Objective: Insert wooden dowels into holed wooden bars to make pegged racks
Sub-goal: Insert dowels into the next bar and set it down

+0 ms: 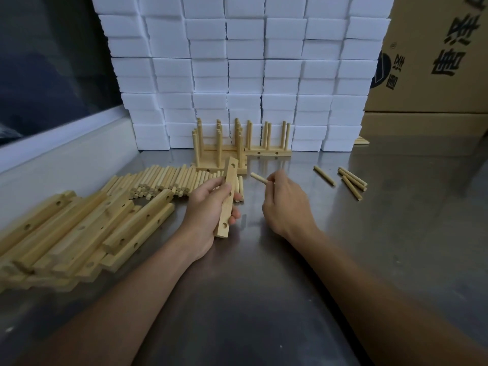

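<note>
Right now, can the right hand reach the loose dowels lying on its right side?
Probably yes. Bare table lies between the right hand and the loose dowels. But it already grips a dowel.

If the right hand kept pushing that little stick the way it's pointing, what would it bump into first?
Probably the holed bar gripped in the left hand. The dowel in the right hand points up-left toward the bar's upper part, though depth is hard to judge.
</note>
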